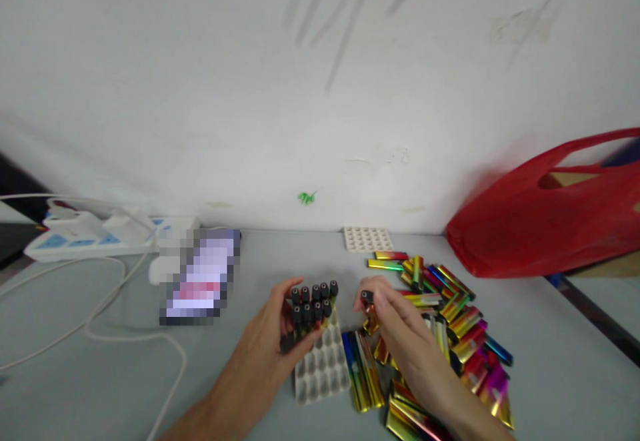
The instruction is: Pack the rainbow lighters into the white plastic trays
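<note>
Beside my left hand (273, 331), which grips shiny black-topped sticks (315, 291), sits a white cupped tray (321, 366); my right hand (403, 324) pinches another stick (367, 296).

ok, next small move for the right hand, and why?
Probably bring the right hand and its black-tipped piece left to the tray: nearer cells look open, and the left hand wraps around similar pieces at the far end.
</note>
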Demonstrator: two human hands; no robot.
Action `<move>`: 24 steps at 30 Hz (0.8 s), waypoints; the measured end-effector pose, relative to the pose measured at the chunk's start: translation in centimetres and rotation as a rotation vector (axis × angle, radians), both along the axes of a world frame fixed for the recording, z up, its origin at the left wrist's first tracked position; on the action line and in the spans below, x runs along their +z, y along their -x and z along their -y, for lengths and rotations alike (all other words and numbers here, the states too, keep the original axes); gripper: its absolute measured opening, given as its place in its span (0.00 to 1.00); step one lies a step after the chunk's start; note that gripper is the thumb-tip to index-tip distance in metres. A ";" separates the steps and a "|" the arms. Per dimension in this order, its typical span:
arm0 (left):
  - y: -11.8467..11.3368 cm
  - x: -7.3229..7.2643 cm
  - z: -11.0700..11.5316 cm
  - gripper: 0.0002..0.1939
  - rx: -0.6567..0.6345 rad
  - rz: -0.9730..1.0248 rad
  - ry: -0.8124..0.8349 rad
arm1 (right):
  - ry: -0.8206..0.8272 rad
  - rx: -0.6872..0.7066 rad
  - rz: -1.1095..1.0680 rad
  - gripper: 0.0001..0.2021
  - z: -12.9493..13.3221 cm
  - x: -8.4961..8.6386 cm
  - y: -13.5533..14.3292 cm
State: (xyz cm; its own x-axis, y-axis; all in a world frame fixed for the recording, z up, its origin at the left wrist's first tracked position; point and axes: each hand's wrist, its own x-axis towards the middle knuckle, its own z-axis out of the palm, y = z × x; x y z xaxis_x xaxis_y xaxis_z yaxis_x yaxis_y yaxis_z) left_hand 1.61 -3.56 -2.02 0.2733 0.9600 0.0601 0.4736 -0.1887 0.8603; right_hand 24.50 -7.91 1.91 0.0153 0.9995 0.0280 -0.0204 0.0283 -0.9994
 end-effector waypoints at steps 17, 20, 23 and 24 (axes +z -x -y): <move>-0.1 0.0 0.1 0.29 0.006 0.011 -0.013 | -0.202 0.113 0.636 0.13 0.5 0.1 0.0; -0.1 0.0 0.0 0.29 0.001 0.024 -0.009 | -0.230 0.163 0.725 0.13 0.5 0.4 -0.2; -0.2 0.1 0.0 0.30 0.000 0.015 -0.015 | -0.240 0.184 0.752 0.13 0.6 0.4 -0.3; -0.1 0.1 0.0 0.29 0.001 0.015 -0.019 | -0.237 0.178 0.744 0.13 0.6 0.3 -0.3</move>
